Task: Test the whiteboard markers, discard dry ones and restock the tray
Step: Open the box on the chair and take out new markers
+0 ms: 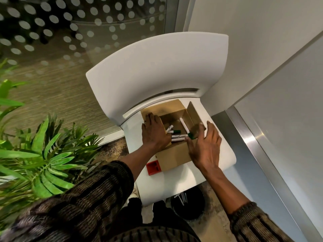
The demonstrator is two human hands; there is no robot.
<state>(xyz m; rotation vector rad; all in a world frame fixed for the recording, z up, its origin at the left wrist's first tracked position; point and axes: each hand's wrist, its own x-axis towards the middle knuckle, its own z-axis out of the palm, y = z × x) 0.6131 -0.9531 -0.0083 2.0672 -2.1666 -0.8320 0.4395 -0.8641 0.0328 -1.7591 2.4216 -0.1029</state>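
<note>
An open cardboard box stands on the seat of a white chair. Inside lie several white markers with green caps. My left hand lies flat with straight fingers on the box's left flap, pressing it outward. My right hand is spread at the box's near right corner, its thumb touching a green marker cap; whether it holds the marker is unclear. A small red tray-like holder sits on the seat just left of the box.
A black bin with several white markers in it stands on the floor under the chair's front edge. A leafy green plant crowds the left. A whiteboard with a metal frame runs along the right; a dotted glass wall is behind.
</note>
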